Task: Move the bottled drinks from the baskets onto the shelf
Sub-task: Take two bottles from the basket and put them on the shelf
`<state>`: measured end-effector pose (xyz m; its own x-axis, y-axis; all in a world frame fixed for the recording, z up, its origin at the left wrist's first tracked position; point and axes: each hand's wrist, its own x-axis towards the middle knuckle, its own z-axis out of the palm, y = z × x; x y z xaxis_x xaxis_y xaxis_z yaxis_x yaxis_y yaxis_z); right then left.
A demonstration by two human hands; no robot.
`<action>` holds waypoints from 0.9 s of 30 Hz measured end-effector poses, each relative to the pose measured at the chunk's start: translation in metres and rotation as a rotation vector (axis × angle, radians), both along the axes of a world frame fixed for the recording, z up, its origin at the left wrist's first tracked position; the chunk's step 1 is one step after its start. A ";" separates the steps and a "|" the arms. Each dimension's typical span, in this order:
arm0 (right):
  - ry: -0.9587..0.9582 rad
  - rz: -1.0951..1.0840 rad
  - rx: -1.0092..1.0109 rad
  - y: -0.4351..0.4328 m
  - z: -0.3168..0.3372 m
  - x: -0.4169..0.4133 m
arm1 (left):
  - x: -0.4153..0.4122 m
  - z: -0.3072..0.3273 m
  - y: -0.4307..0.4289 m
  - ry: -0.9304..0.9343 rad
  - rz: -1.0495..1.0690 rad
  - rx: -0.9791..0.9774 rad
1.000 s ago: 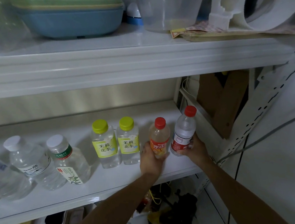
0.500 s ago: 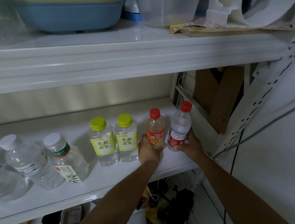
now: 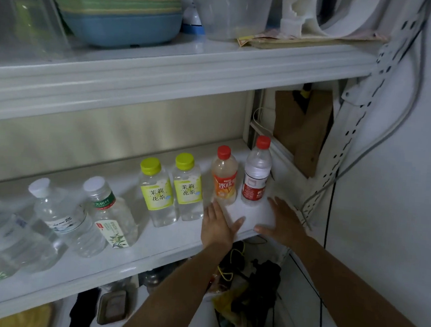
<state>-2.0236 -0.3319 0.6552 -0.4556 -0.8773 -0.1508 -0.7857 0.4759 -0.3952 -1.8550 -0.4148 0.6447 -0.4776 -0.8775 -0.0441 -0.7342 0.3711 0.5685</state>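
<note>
The orange-labelled bottle (image 3: 225,176) and the red-labelled water bottle (image 3: 256,174) stand upright at the right end of the shelf (image 3: 165,247), a little back from its front edge. Their long axes are vertical, red caps up, labels facing outward. They stand side by side with a thin gap between them.

The left hand (image 3: 218,225) lies just in front of the orange-labelled bottle, fingers straight and spread, gripping nothing. Whether its fingertips touch the bottle's base I cannot tell. The right hand (image 3: 283,222) lies in front of the water bottle and slightly to its right, fingers loose and empty. Each bottle lies straight beyond its own hand, toward the back of the shelf.

Both bottles look placed. Drawing the hands straight back over the front edge seems safest, since such tall, narrow bottles would tip easily.

Left of the pair stand green-capped tea bottles (image 3: 156,192), then white-capped water bottles (image 3: 57,214). No basket is in view.
</note>
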 end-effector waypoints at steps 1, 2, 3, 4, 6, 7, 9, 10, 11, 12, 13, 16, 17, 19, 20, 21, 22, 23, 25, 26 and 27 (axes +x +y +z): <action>0.052 0.028 0.025 0.008 0.001 0.008 | 0.008 -0.004 0.007 -0.079 -0.032 -0.076; 0.087 0.064 0.043 0.013 -0.002 0.014 | 0.016 -0.009 0.012 -0.144 -0.071 -0.148; 0.110 0.104 0.059 0.017 -0.005 0.022 | 0.027 -0.016 0.018 -0.217 -0.115 -0.204; 0.139 0.151 0.063 0.021 -0.009 0.030 | 0.038 -0.021 0.023 -0.270 -0.161 -0.245; 0.182 0.229 0.030 0.026 -0.016 0.049 | 0.065 -0.030 0.029 -0.318 -0.192 -0.358; 0.206 0.258 0.000 0.029 -0.017 0.059 | 0.081 -0.032 0.032 -0.336 -0.186 -0.410; 0.245 0.309 -0.045 0.032 -0.022 0.081 | 0.112 -0.034 0.037 -0.394 -0.195 -0.471; 0.254 0.332 -0.056 0.032 -0.024 0.093 | 0.127 -0.035 0.037 -0.427 -0.200 -0.491; 0.252 0.354 -0.060 0.032 -0.024 0.105 | 0.143 -0.033 0.038 -0.466 -0.191 -0.494; 0.252 0.385 -0.070 0.030 -0.023 0.120 | 0.161 -0.029 0.039 -0.499 -0.164 -0.498; 0.256 0.409 -0.075 0.030 -0.021 0.131 | 0.174 -0.029 0.037 -0.528 -0.152 -0.499; 0.278 0.510 -0.094 0.023 -0.015 0.167 | 0.216 -0.021 0.041 -0.563 -0.102 -0.512; 0.288 0.539 -0.093 0.019 -0.013 0.179 | 0.230 -0.017 0.044 -0.573 -0.058 -0.472; 0.300 0.594 -0.097 0.012 -0.008 0.206 | 0.261 -0.010 0.053 -0.596 0.017 -0.442; 0.306 0.624 -0.106 0.009 -0.006 0.221 | 0.278 -0.009 0.058 -0.612 0.038 -0.421; 0.308 0.659 -0.116 0.007 -0.004 0.238 | 0.296 -0.011 0.062 -0.619 0.066 -0.401; 0.308 0.697 -0.120 0.005 -0.003 0.256 | 0.315 -0.011 0.068 -0.604 0.103 -0.382; 0.316 0.738 -0.121 0.004 -0.001 0.275 | 0.336 -0.011 0.074 -0.602 0.143 -0.363; 0.329 0.820 -0.128 0.002 0.000 0.319 | 0.382 -0.009 0.090 -0.601 0.232 -0.311; 0.315 0.859 -0.132 0.002 0.000 0.345 | 0.409 -0.010 0.099 -0.597 0.273 -0.288; 0.290 0.894 -0.133 0.003 0.001 0.372 | 0.438 -0.008 0.111 -0.609 0.318 -0.267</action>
<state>-1.6519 -0.3285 0.6565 0.3891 -0.9211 -0.0108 -0.9133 -0.3842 -0.1353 -1.4167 -0.3042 0.6363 -0.1577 -0.9874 0.0146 -0.9862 0.1567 -0.0542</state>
